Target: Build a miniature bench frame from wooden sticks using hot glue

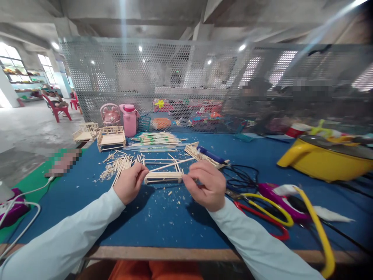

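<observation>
Between my hands lies a small frame of pale wooden sticks [163,177], with a row of sticks along its near side. My left hand [131,183] is closed in a pinch at the frame's left, on the near end of a thin wooden stick [171,165] slanting across it. My right hand [205,184] has curled fingers, with thumb and forefinger at the frame's right corner; the fingertips' grip is partly hidden. Behind the right hand, a blue-handled tool [211,154] rests over another stick piece [191,148]. Loose sticks [124,165] lie beside the left hand.
Finished-looking stick models [111,137], bundled sticks [157,139] and a pink bottle [129,120] stand at the back. To the right are yellow-handled scissors [272,204], black cable [240,177], a purple device [269,192] and a yellow pan [320,161]. A perforated metal screen [175,77] closes the far side.
</observation>
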### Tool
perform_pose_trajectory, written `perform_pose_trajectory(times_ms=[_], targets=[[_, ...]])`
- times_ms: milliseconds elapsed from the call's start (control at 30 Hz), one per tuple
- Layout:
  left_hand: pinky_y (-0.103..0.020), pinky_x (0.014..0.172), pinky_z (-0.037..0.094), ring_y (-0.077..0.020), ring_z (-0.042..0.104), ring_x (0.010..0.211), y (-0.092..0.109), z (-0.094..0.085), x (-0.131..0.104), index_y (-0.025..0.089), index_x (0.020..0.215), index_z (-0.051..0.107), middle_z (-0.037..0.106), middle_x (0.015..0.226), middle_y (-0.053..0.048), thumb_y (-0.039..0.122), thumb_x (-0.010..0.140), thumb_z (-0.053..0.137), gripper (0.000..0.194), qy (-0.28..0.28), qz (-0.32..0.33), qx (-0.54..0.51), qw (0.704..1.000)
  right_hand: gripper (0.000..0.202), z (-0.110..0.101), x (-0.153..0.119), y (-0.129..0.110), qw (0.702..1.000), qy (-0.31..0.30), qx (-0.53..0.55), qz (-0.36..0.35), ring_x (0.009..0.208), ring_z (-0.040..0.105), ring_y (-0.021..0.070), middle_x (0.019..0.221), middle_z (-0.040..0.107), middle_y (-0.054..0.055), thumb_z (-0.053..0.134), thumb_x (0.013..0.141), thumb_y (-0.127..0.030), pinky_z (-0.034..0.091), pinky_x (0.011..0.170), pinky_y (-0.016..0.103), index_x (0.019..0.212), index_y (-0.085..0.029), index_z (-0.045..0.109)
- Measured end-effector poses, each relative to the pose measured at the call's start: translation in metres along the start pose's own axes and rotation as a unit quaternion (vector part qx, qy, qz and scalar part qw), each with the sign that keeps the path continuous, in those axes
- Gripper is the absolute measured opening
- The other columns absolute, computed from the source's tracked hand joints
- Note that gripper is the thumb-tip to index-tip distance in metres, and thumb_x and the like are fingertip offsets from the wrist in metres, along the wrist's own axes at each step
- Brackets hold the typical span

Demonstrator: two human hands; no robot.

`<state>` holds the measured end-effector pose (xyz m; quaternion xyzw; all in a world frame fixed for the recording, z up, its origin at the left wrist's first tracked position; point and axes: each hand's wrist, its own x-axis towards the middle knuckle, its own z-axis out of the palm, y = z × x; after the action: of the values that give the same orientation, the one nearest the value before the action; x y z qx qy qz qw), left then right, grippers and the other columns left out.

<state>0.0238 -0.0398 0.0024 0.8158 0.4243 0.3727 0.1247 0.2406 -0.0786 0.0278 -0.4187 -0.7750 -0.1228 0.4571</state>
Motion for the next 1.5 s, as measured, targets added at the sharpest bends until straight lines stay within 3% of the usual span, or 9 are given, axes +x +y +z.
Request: perform_pose_trajectory(times_ms=[100,200,267,367,467,633,900,1167,1500], targets=[[-0.021,0.052,0.036,-0.0109,0.048,0.051,0.002,0.003,-0.002,0.019,0.077,0.05,0.053,0.057,0.002,0.03,0.084,0.037,0.018,-0.007,0.005,-0.014,1.0,0.019,0.0,0.004,0.004,0.998,-0.032,-0.05,-0.037,0.096,0.052,0.0256,0.098,0.063,0.011,0.052,0.078,-0.031,0.03,0.09,0.045,0.089,-0.02,0.063],[-0.021,0.054,0.037,-0.011,0.049,0.051,0.003,0.003,-0.002,0.02,0.077,0.048,0.053,0.056,0.003,0.031,0.085,0.034,0.02,0.025,-0.029,-0.054,0.998,0.023,0.006,0.006,0.019,0.981,-0.191,0.009,-0.021,0.09,0.055,0.0212,0.093,0.065,0.009,0.04,0.085,-0.025,0.036,0.085,0.039,0.096,-0.019,0.06],[-0.021,0.055,0.038,-0.0107,0.05,0.051,0.001,0.0,0.001,0.019,0.074,0.048,0.055,0.059,0.002,0.033,0.087,0.029,0.026,0.082,-0.069,-0.084,0.991,0.025,0.007,0.006,0.032,0.967,-0.248,0.063,0.008,0.086,0.056,0.0184,0.092,0.065,0.009,0.035,0.087,-0.023,0.04,0.077,0.032,0.095,-0.018,0.058],[-0.023,0.057,0.037,-0.011,0.049,0.052,-0.009,-0.008,0.01,0.018,0.058,0.048,0.055,0.055,0.001,0.037,0.087,0.027,0.041,0.137,-0.114,-0.045,0.983,0.02,0.002,0.008,0.049,0.963,-0.246,0.076,0.083,0.076,0.056,0.0164,0.084,0.062,0.007,0.036,0.085,-0.025,0.041,0.068,0.029,0.091,-0.018,0.054],[-0.024,0.057,0.037,-0.0123,0.05,0.051,-0.021,-0.013,0.017,0.018,0.049,0.05,0.053,0.048,0.001,0.038,0.084,0.034,0.043,0.082,-0.15,0.01,0.985,0.014,-0.003,0.01,0.064,0.957,-0.244,0.067,0.142,0.062,0.049,0.0137,0.067,0.055,0.001,0.039,0.082,-0.027,0.039,0.06,0.026,0.079,-0.018,0.051],[-0.024,0.06,0.044,-0.0134,0.059,0.058,-0.032,-0.005,0.018,0.015,0.079,0.066,0.068,0.067,-0.002,0.023,0.075,0.046,0.021,-0.032,-0.194,-0.015,0.98,0.018,0.003,0.008,0.077,0.937,-0.284,0.094,0.18,0.06,0.047,0.0133,0.066,0.053,0.0,0.044,0.077,-0.033,0.039,0.058,0.026,0.076,-0.017,0.053],[-0.024,0.07,0.049,-0.0152,0.064,0.071,-0.018,0.002,0.011,0.01,0.104,0.062,0.07,0.078,-0.004,0.016,0.067,0.048,0.04,-0.079,-0.216,-0.04,0.972,0.017,0.015,0.003,0.074,0.925,-0.311,0.119,0.186,0.069,0.053,0.0157,0.074,0.06,0.003,0.043,0.075,-0.029,0.041,0.067,0.028,0.076,-0.018,0.056],[-0.026,0.06,0.045,-0.0163,0.061,0.061,-0.018,0.009,0.006,0.013,0.095,0.067,0.068,0.067,-0.003,0.035,0.073,0.05,0.036,-0.096,-0.173,0.01,0.98,0.018,0.013,0.003,0.075,0.918,-0.325,0.107,0.198,0.067,0.053,0.0155,0.072,0.06,0.004,0.044,0.074,-0.028,0.04,0.065,0.029,0.076,-0.016,0.057],[-0.025,0.064,0.041,-0.0175,0.061,0.071,-0.012,0.007,0.006,0.017,0.093,0.066,0.07,0.083,-0.007,0.03,0.083,0.041,0.03,-0.132,-0.072,0.142,0.978,0.014,0.012,0.004,0.076,0.917,-0.331,0.098,0.2,0.06,0.051,0.0133,0.065,0.058,0.001,0.047,0.073,-0.027,0.04,0.059,0.026,0.071,-0.017,0.057]])
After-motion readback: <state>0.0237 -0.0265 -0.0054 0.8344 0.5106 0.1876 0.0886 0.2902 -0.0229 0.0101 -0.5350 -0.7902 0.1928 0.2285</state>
